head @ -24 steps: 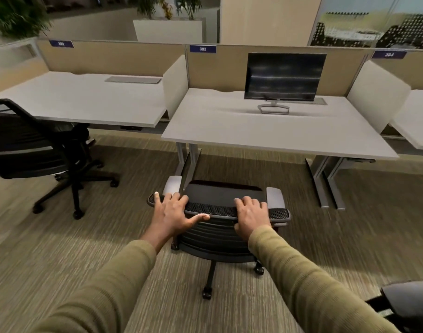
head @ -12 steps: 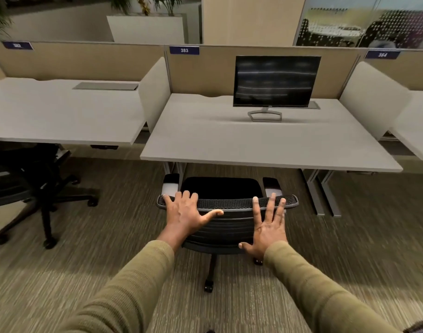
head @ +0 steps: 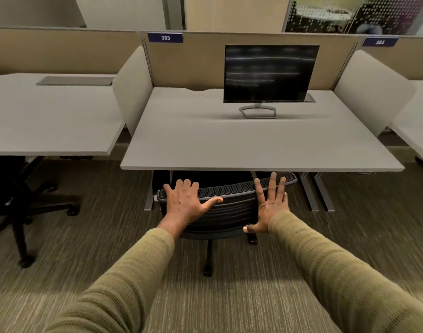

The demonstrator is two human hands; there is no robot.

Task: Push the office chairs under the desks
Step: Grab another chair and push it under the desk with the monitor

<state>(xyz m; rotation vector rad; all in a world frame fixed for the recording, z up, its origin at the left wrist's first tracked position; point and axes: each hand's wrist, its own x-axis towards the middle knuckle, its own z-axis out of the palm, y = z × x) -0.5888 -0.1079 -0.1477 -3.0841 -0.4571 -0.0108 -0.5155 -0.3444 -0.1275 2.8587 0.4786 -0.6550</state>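
Your office chair (head: 226, 207) sits partly under the middle desk (head: 229, 145): its seat and armrests are hidden beneath the grey desktop, and only the backrest, the centre post and two casters show on the carpet (head: 109, 236). The backrest is black, ribbed across its rear face, with a perforated mesh band along its curved top rim. Your left hand (head: 185, 204) lies flat on the left part of that rim, fingers spread and thumb stretched toward the middle, gripping nothing. Your right hand (head: 270, 205) is also spread open, fingers pointing up at the right end of the rim and thumb out low; you cannot tell from here whether the palm touches the backrest. Both sleeves are a knitted olive fabric.

A second chair (head: 18, 200) at the left is cut off by the frame edge and dark, so only its star base and casters read clearly, standing out from the left desk (head: 49, 121). A thin black monitor (head: 270, 73) stands on a wire-frame foot toward the back of the middle desk. Tan fabric panels behind carry a blue tag reading 383 (head: 165, 37).
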